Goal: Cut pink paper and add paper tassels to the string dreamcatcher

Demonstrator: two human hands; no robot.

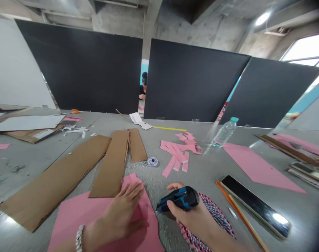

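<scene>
My left hand [122, 211] lies flat with fingers stretched out on a pink paper sheet [77, 213] at the table's near edge. My right hand [193, 217] is wrapped round a blue and black utility knife [179, 200], whose tip points left toward the pink sheet's right edge. Under my right wrist lies a round piece edged with pink pleats and red-white-blue cord [214, 213]. Long brown cardboard strips [109, 164] lie just beyond the pink sheet.
A ball of twine [152, 161] and several pink paper strips [177, 152] lie mid-table. A plastic water bottle [223, 133], a large pink sheet [256, 166] and a metal ruler [254, 204] sit to the right. Black partition boards [191, 80] stand behind; a person sits beyond them.
</scene>
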